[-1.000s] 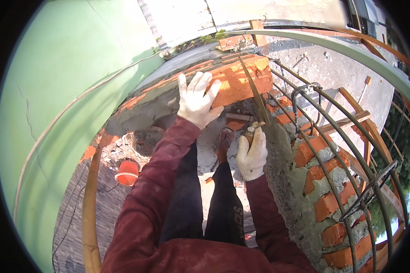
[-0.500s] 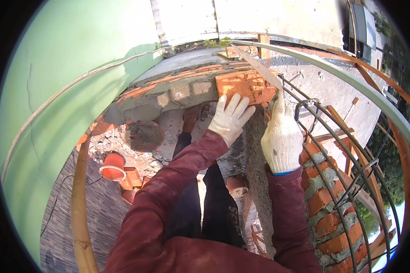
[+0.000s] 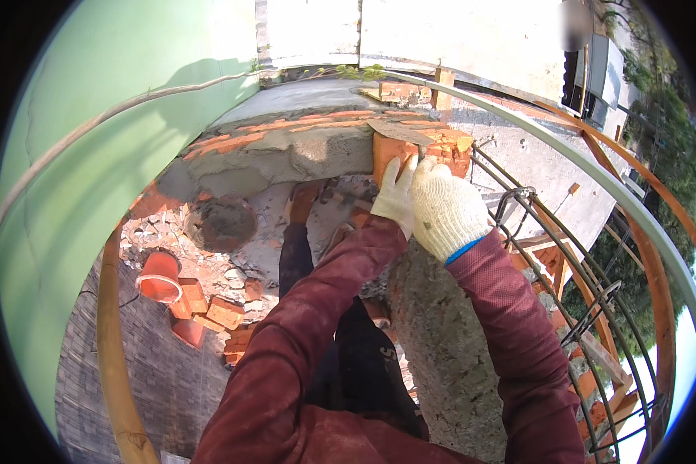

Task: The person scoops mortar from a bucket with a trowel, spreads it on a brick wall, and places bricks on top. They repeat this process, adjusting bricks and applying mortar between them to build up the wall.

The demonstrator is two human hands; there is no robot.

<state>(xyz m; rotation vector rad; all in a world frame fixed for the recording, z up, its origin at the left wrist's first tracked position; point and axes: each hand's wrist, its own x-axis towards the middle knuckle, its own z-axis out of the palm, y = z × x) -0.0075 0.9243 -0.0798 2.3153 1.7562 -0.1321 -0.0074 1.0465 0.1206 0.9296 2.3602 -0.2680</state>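
Note:
My right hand point(image 3: 445, 205), in a knitted white glove with a blue cuff edge, is closed around the handle of a trowel; the glove hides the handle. The trowel's flat grey blade point(image 3: 398, 133) reaches left across the top of an orange brick point(image 3: 388, 153) at the end of the wall. My left hand point(image 3: 395, 199), also gloved, has its fingers stretched up against the brick's near face, close beside the right hand. Grey mortar point(image 3: 317, 155) covers the wall top just left of the brick.
Steel rebar point(image 3: 553, 224) juts out at the right, near a long pale pole point(image 3: 580, 155). Below left are a red bucket point(image 3: 159, 277), loose bricks point(image 3: 224, 312), a round mortar-filled container point(image 3: 220, 224) and a bamboo pole point(image 3: 114, 340). A green wall point(image 3: 93, 178) stands left.
My right hand has moved left and the trowel blade has swung left over the brick. My left hand has slid down from the brick's top to its near face, beside the right hand.

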